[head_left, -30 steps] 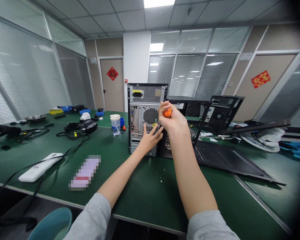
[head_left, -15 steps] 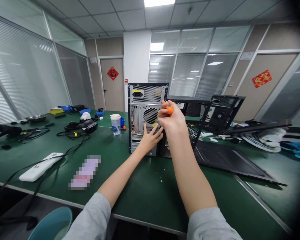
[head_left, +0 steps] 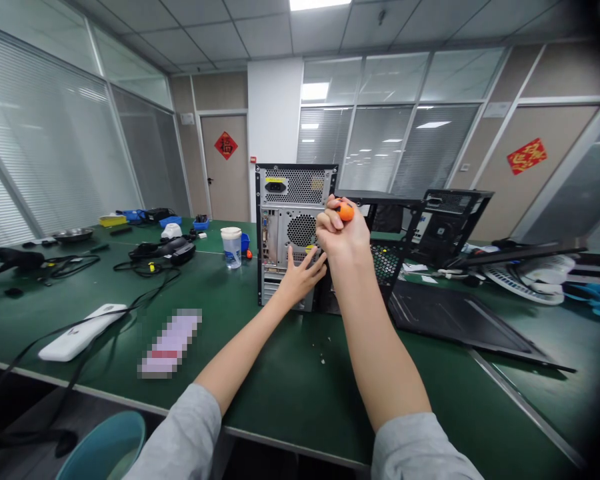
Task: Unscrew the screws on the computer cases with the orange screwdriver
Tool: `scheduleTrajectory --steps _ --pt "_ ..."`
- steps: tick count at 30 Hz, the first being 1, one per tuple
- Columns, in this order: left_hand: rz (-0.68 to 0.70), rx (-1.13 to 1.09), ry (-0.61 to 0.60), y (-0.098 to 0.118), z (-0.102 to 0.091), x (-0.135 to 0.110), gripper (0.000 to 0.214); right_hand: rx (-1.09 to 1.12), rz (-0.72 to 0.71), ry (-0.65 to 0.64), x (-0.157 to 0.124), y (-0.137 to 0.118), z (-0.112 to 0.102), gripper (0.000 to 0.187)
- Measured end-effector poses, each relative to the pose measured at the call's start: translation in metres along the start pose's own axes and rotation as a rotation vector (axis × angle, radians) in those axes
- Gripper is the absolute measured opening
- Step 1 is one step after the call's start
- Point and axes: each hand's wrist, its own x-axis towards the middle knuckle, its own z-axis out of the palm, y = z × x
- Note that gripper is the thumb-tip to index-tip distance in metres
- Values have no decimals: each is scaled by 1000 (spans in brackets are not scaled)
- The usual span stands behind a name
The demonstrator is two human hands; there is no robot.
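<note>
A computer case (head_left: 297,185) stands upright with its rear toward me, showing the power socket, fan grille and ports. My left hand (head_left: 298,281) rests against the lower part of that rear, fingers spread. Beside the case's right rear edge, my right hand (head_left: 343,233) is wrapped round a screwdriver (head_left: 347,212). Only its orange and black handle end shows, pointing toward me. The shaft and tip are hidden behind my fist, so I cannot tell what the tip touches.
A black side panel (head_left: 450,317) lies flat at right, with a second computer case (head_left: 447,223) behind it. A plastic cup (head_left: 232,248), a headset-like black device (head_left: 167,250) and a white handset-like object (head_left: 83,331) are at left. A teal bin (head_left: 103,450) stands below the table edge.
My right fist has turned a little round the screwdriver, and the orange handle end has shifted slightly right and up. My left hand stays in place on the case.
</note>
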Motion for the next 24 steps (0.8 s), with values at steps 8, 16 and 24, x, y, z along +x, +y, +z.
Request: scheduleTrajectory --steps 8,16,24 --pt "-14 18 2 1 -1 1 42 -29 -95 -81 6 3 -7 24" --pt "-38 5 34 2 1 2 46 25 -129 -57 1 8 -1 27" --pt "-51 -13 23 2 0 2 45 -43 -149 -103 0 9 -4 20"
